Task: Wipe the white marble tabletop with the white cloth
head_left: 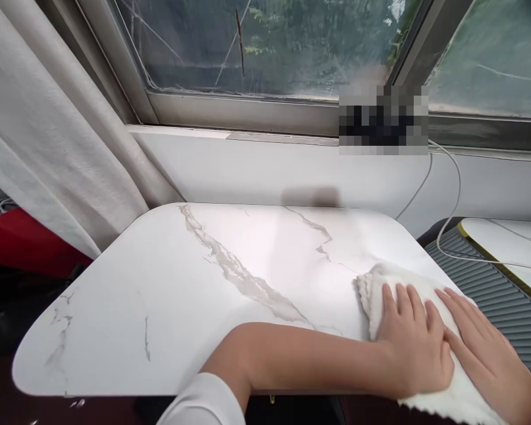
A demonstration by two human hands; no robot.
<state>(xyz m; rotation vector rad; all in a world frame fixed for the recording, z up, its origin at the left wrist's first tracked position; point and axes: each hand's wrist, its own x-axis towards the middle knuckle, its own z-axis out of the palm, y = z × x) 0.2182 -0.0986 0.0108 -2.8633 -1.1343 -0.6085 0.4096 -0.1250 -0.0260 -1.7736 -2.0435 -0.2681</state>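
Your L hand [413, 345] lies flat on the cloth [376, 289], palm down, fingers straight & slightly spread. It's not closed round anything, just pressing. Your R hand [487, 354] is the same: open, flat, palm on the cloth, just beside the L hand at its 3 o'clock, fingers nearly touching. Your L forearm comes in from 7 o'clock, bare to the elbow, w/ a white sleeve [203, 407] below that.

The cloth is white & fluffy w/ a scalloped edge. It sits at approx 4 o'clock on the table [181, 295], taking 12 as the window side. Its near end reaches past the table's front-right edge under your hands. A bare bit of cloth shows at 11 o'clock of the L hand.

The table has a white marble-look top w/ rounded corners. A grey vein [239, 274] runs from 11 o'clock through the centre towards 5.

Around it:
- A curtain [48, 147] hangs at the table's 9–10 o'clock.
- The window [269, 41] is at 12, w/ a white wall [269, 171] under it.
- A thin white cable [458, 195] drops from the sill at 1–2 o'clock.
- The cable runs over a grey ribbed mat [491, 295] at 3 o'clock.
- A white board [504, 242] w/ a yellow edge lies on the mat.
- A red thing [22, 242] shows at 9 o'clock below the curtain; can't tell what it is.
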